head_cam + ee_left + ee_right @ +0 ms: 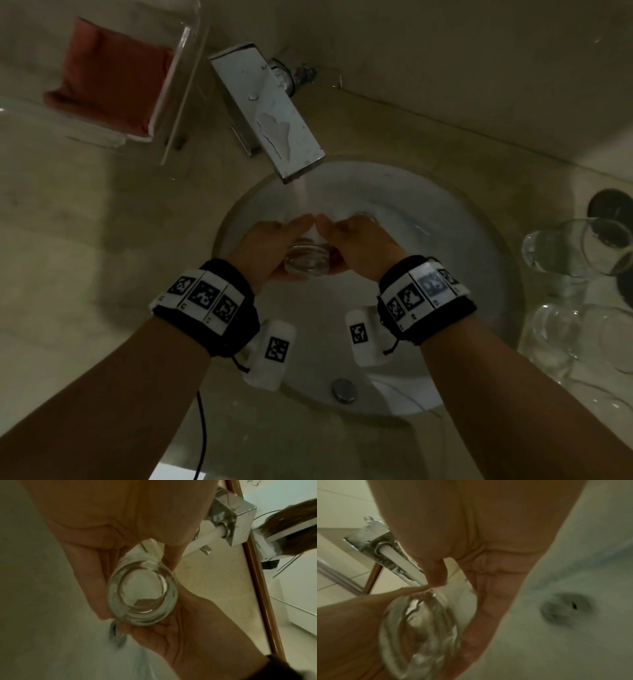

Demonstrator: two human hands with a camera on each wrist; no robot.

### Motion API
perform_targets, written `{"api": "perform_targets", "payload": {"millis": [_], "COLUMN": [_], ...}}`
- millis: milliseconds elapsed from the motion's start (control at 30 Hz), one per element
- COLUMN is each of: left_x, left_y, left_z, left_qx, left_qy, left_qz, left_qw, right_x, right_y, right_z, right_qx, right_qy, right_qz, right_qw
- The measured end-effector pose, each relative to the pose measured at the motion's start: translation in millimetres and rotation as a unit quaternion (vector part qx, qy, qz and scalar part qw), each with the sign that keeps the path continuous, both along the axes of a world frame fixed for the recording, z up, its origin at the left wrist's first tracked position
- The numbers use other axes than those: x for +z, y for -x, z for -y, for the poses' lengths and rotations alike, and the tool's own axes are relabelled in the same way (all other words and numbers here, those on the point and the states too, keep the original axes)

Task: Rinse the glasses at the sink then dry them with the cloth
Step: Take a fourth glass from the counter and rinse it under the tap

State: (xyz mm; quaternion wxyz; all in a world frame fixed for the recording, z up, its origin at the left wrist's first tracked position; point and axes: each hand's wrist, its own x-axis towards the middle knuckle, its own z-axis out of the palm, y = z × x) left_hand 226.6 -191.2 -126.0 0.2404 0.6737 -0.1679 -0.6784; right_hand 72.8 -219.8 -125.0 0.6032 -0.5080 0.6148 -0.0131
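A beige stone counter (85, 240) surrounds a round sink (496, 274). Clear glasses (561, 253) stand at right; a clear tray (185, 68) sits upper left.

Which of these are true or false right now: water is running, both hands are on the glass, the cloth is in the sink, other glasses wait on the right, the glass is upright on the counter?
1. Water runs from the tap. True.
2. The left hand and right hand both grip the glass. True.
3. The red cloth lies in the sink. False: it sits in a clear tray, back left.
4. More glasses stand right of the sink. True.
5. The glass stands on the counter. False: it is held under the stream.
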Motion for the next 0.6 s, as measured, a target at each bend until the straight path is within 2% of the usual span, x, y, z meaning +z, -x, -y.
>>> {"api": "perform_targets", "payload": {"millis": [100,133,200,300,433,600], "left_x": [-1,0,1,4,9,13], "left_y": [-2,-1,0,-1,-2,-5], "left_z": [1,1,1,-2,-8,-8], "left_qx": [0.039,0.045,0.047,0.039,0.030,0.030], "left_qy": [0.002,0.001,-0.002,-0.013,-0.012,-0.006], "left_qz": [-0.001,0.001,0.004,0.002,0.004,0.004], "left_qw": [0.999,0.999,0.999,0.999,0.999,1.000], "right_x": [16,25,43,60,67,69], "right_y": [2,1,-3,-11,-15,-14], "right_z": [19,26,41,60,72,65], "right_qx": [0.024,-0.012,-0.097,-0.138,-0.172,-0.137], "right_qy": [0.105,0.149,0.218,0.255,0.274,0.297], "right_qz": [-0.089,-0.072,0.034,0.151,0.166,0.151], "right_qw": [0.990,0.986,0.971,0.945,0.932,0.933]}}
